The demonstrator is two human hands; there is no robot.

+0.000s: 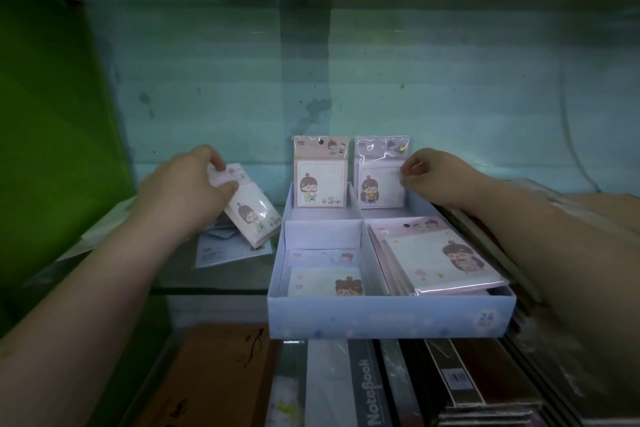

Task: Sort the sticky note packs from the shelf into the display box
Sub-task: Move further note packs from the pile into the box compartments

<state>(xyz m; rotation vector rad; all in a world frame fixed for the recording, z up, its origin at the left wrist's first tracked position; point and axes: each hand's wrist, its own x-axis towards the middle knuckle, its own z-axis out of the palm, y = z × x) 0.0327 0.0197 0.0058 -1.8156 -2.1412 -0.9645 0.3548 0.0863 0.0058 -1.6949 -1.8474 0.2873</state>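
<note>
On glass shelf (214,279), display box (381,319).

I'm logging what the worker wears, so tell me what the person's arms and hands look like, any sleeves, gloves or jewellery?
Both arms are bare right to the frame edges: no sleeves show. The left hand and right hand wear no gloves. No rings, watch or bracelets can be seen on the fingers or wrists, though the light is dim and the picture a little soft. Nails look short and unpainted.
</note>
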